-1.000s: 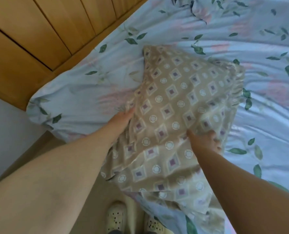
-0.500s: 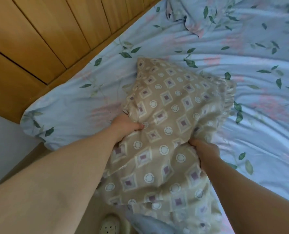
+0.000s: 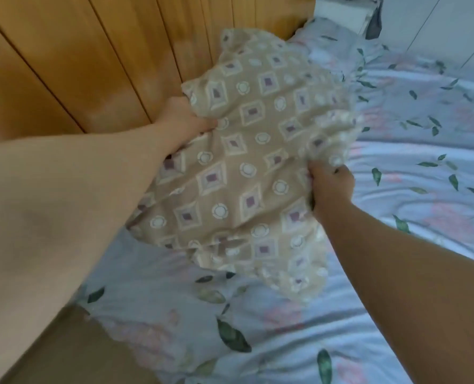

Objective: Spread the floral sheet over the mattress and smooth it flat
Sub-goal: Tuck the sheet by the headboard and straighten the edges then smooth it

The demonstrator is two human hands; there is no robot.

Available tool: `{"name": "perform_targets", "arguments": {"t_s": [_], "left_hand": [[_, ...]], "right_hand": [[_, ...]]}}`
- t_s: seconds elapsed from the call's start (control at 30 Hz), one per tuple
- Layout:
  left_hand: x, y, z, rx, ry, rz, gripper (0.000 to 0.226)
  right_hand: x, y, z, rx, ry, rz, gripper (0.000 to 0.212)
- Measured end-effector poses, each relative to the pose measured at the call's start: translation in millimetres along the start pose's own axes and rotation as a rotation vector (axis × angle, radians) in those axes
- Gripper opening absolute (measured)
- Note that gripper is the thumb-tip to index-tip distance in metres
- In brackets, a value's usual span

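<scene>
— Bedroom, is it? What am I facing?
— Honey-coloured wooden panelling fills the left side of the room. Start at the hands, though. The person's left hand has its fingers curled into the upper left edge of a beige fabric pillow printed with diamonds and white rings. The right hand is a tight fist bunching the pillow's right edge.
— Is the pillow lying down?
— It's held between both hands, its top corner in front of the panelling and its lower corner hanging over the sheet. I cannot tell whether it touches.
— And the sheet?
— The pale blue floral fabric sheet with green leaves and pink blooms lies spread beneath and to the right of the pillow, hiding the mattress. It's rumpled, with long creases across it and a bunched heap at the far end by the panelling. Its near corner drapes down beside a tan floor. White furniture stands beyond the far side.
</scene>
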State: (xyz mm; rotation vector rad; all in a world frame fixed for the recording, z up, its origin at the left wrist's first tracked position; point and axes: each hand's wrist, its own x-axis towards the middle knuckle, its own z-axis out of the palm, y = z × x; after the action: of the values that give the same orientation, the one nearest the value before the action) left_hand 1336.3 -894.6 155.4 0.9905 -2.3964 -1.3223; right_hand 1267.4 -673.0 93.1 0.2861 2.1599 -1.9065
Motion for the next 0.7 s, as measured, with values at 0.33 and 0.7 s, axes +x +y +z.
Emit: {"name": "perform_targets", "arguments": {"t_s": [0.33, 0.7], "left_hand": [[71.0, -69.5, 8.8, 0.816, -0.235, 0.279, 0.068], [-99.4, -123.5, 120.6, 0.832, -0.624, 0.335, 0.040]], "right_hand": [[-19.5, 34.1, 76.9, -0.106, -0.326, 0.189, 0.067], [-67.6, 129.6, -33.2, -0.581, -0.294, 0.299, 0.050]]}}
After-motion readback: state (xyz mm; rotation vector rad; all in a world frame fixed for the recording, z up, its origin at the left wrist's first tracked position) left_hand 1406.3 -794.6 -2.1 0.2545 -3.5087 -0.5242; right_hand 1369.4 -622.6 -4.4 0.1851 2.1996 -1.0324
